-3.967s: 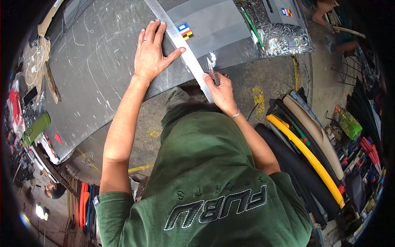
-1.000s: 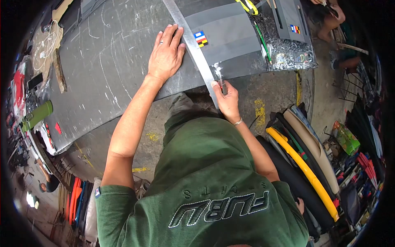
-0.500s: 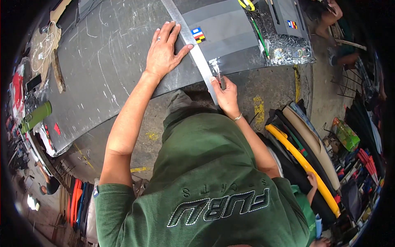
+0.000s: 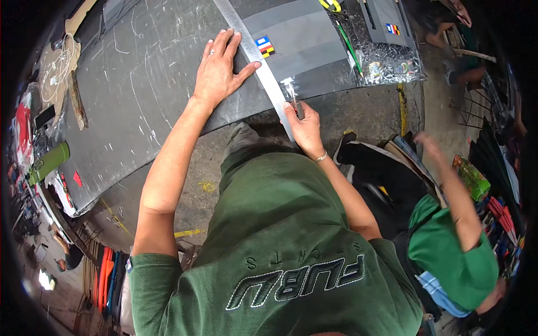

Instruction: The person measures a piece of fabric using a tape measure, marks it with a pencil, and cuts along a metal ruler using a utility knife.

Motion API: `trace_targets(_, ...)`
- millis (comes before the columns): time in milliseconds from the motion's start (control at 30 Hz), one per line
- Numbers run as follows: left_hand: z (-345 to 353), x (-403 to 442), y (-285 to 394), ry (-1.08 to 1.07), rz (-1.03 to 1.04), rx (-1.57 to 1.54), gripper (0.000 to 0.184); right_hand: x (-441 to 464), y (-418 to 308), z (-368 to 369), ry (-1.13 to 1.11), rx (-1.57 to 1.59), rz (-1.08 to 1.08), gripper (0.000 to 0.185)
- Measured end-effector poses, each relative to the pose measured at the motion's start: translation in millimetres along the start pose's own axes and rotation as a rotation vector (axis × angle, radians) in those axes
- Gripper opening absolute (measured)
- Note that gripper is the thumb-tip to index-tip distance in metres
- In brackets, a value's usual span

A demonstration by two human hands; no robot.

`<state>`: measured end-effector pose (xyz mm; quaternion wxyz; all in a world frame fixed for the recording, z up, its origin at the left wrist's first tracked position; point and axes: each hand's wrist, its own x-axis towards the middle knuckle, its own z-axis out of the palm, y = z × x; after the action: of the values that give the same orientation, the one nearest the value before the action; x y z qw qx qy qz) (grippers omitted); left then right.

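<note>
A long metal ruler (image 4: 272, 84) lies slantwise across the table and sticks out past its near edge. My left hand (image 4: 219, 75) is flat, its fingers stretched, with fingertips and thumb against the ruler's left side. By the ruler's lower end, my right hand (image 4: 305, 130) is closed on a small slim tool (image 4: 300, 110), mostly hidden by the fingers; its kind is unclear. Right of the ruler lies a grey striped panel (image 4: 302, 36) with a small coloured flag patch (image 4: 265, 47). A shiny clear scrap (image 4: 288, 85) lies just beyond my right hand.
The dark scratched table (image 4: 140, 84) carries a green pencil (image 4: 350, 49), another grey panel (image 4: 389, 22) and clear plastic (image 4: 392, 64) on the right. A green roll (image 4: 50, 162) is at the left. A person in a green shirt (image 4: 454, 252) is close on my right, beside rolled materials.
The person in the green shirt has come forward on my right, an arm reaching out over the rolls. My hands and the ruler stay in nearly the same place; the view shifts slightly.
</note>
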<state>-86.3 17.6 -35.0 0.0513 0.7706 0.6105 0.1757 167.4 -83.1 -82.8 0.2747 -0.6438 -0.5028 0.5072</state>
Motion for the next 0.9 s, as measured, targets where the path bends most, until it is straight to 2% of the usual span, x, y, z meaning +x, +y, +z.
trace_targets(100, 0.1, 2.9, -1.8, -0.042, 0.000, 0.050, 0.065, 1.3, 4.7, 2.7, 0.032, -0.008, -0.045, 0.029)
trace_targets(233, -9.7, 6.4, 8.7, -0.092, -0.063, 0.106, 0.052, 3.3, 13.5, 4.6, 0.032, -0.009, 0.030, 0.053)
trace_targets(367, -5.1, -1.0, 23.3, 0.003, -0.135, 0.161, 0.067, 6.3, 23.2, 5.8, 0.026, -0.046, 0.020, 0.051)
trace_targets(400, -0.9, -1.6, 20.1, -0.005, -0.151, 0.143, 0.075, 6.3, 26.8, 7.8, 0.051, -0.070, -0.023, 0.039)
trace_targets(467, -1.5, -1.7, 19.8, -0.004, -0.153, 0.137, 0.075, 6.4, 31.0, 9.6, 0.083, -0.088, -0.069, 0.028)
trace_targets(600, -7.4, 2.1, 20.5, -0.076, -0.153, 0.125, 0.079, 7.7, 34.5, 10.9, 0.099, -0.102, -0.085, 0.029)
trace_targets(733, 6.6, 5.6, 10.3, -0.068, -0.060, 0.066, 0.084, 5.2, 21.5, 7.1, 0.068, -0.087, -0.066, 0.029)
trace_targets(833, -0.5, 12.9, 11.9, -0.141, -0.057, 0.003, 0.093, 1.9, 5.1, 2.3, 0.017, 0.003, 0.033, 0.048)
trace_targets(900, -13.5, 16.4, 17.9, -0.183, -0.039, 0.020, 0.100, 0.2, -1.1, 0.9, 0.000, 0.037, 0.051, 0.043)
